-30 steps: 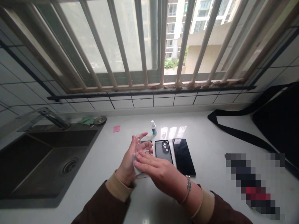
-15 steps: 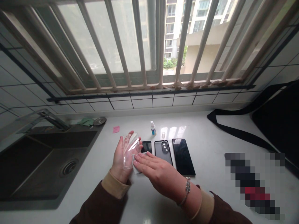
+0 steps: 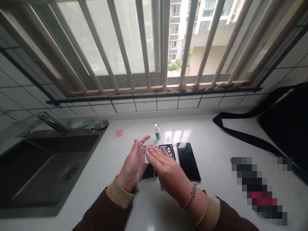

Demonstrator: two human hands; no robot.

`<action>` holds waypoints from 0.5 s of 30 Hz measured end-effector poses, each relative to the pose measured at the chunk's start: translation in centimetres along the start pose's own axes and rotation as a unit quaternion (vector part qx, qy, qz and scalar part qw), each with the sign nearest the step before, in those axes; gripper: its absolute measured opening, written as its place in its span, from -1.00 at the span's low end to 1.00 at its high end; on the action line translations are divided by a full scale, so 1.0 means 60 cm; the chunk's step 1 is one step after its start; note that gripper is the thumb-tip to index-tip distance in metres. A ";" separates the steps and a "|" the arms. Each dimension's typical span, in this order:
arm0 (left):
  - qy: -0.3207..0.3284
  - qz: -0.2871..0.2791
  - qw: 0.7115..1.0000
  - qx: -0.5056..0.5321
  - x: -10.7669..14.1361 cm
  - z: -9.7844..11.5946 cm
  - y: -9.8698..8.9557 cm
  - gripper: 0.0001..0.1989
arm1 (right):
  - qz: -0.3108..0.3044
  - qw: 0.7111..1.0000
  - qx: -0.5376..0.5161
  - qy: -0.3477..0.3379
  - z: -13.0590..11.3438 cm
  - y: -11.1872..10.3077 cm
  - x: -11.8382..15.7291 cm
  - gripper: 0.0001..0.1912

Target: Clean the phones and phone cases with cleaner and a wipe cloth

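Observation:
My left hand [image 3: 133,165] is closed around the edge of a clear phone case [image 3: 146,181], held tilted above the counter. With my right hand [image 3: 166,166] I press a white wipe [image 3: 148,158] against the case; the fingers lie together over it and partly hide it. A dark phone [image 3: 148,172] shows through the clear plastic. Just behind my right fingers lies a black-framed phone case [image 3: 170,149] with camera cutouts, partly covered. To the right of that, another black phone [image 3: 189,162] lies flat on the counter.
A small white spray bottle [image 3: 157,132] stands behind my hands, with its clear cap [image 3: 167,139] beside it. A pink note [image 3: 118,133] lies to the left. The sink [image 3: 55,210] is at far left, a black strap [image 3: 240,130] at right, a blurred object [image 3: 261,192] below it.
The clear case has tilted and shifted right in my left hand. My right hand has slid the wipe up and slightly right, toward the upper part of the case.

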State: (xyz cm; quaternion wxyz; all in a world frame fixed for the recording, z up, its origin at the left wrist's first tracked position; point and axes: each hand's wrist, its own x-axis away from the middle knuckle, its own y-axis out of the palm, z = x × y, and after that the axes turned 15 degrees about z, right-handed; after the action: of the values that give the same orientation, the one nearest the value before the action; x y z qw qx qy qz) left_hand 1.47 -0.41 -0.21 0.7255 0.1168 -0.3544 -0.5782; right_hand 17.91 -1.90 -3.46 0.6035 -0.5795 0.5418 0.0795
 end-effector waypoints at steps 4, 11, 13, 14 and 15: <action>-0.022 -0.030 0.997 -0.067 0.008 -0.015 0.006 -0.46 | 0.037 0.998 0.012 0.050 0.011 -0.001 0.001 -0.36; -0.027 -0.089 0.990 -0.103 0.023 -0.017 0.006 -0.37 | 0.113 0.984 -0.081 0.110 0.018 -0.010 -0.001 -0.32; -0.030 -0.101 0.988 -0.109 0.025 -0.016 0.003 -0.39 | 0.128 0.980 -0.105 0.113 0.016 -0.016 -0.003 -0.34; -0.035 -0.110 0.986 -0.118 0.025 -0.016 0.000 -0.42 | 0.135 0.978 -0.115 0.112 0.014 -0.019 -0.005 -0.36; -0.039 -0.119 0.984 -0.130 0.025 -0.016 -0.002 -0.45 | 0.141 0.976 -0.126 0.109 0.013 -0.023 -0.007 -0.38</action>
State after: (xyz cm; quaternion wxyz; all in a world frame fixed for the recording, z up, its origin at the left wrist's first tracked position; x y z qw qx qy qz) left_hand 2.15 -2.09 -0.41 0.6461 0.0401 -0.2880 -0.7057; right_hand 19.16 -1.51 -2.53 0.4458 -0.5737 0.6661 0.1684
